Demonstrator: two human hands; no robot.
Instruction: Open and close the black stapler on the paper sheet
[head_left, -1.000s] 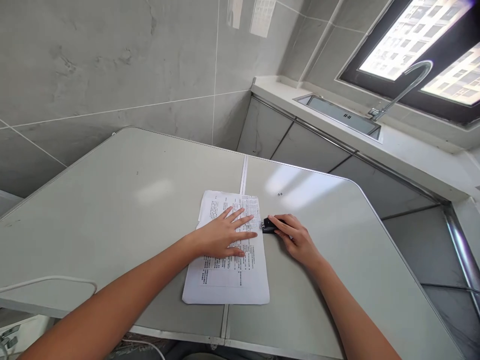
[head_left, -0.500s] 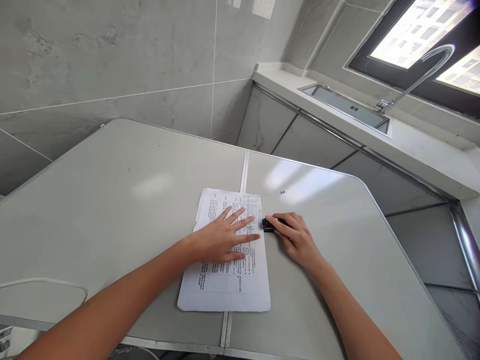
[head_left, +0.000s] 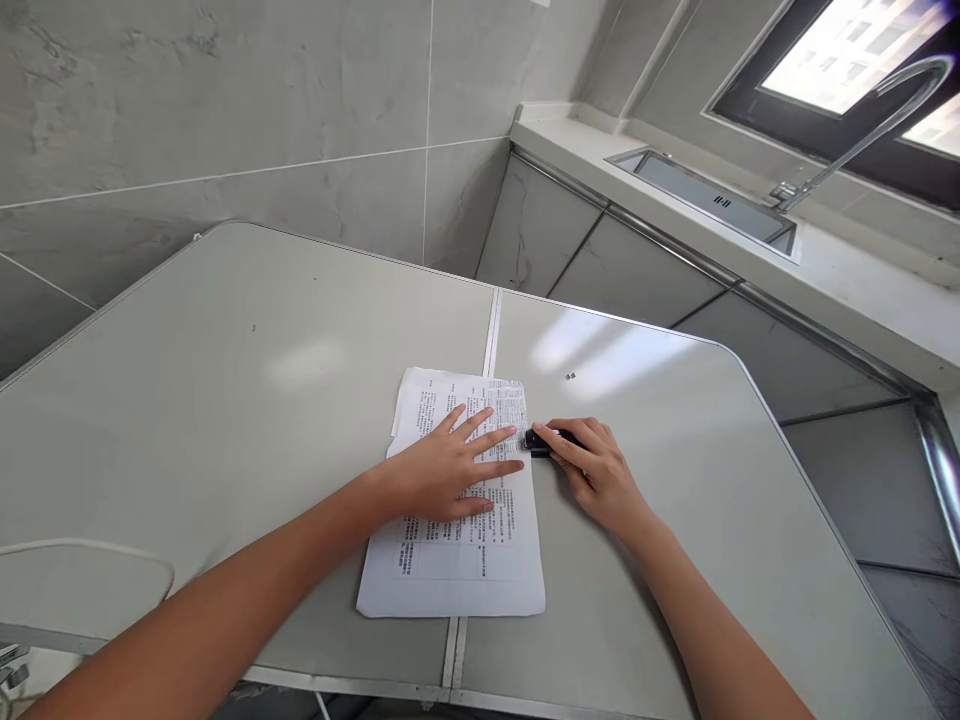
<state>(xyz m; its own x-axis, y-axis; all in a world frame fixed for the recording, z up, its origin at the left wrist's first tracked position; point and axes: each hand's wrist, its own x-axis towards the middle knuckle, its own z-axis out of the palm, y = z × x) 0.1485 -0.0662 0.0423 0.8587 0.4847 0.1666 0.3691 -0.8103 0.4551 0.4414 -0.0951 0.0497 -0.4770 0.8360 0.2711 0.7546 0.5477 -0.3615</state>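
Observation:
Printed sheets of paper [head_left: 465, 590] lie on the pale folding table, across its centre seam. My left hand [head_left: 446, 468] rests flat on them with its fingers spread. At the sheets' right edge is a small black stapler [head_left: 541, 442], its front end over the paper's margin. My right hand [head_left: 596, 470] is closed around the stapler, fingers on top; its rear part is hidden by the hand.
Two tiny dark bits [head_left: 571, 376] sit on the table [head_left: 187, 400] beyond my right hand. A white cable [head_left: 90, 543] crosses the left front. Behind stand a tiled wall [head_left: 225, 100] and a counter with a sink [head_left: 705, 205] and tap [head_left: 870, 140].
The view has shifted slightly, so the table and papers sit a little higher in the picture. Both hands keep their places on the sheets and stapler.

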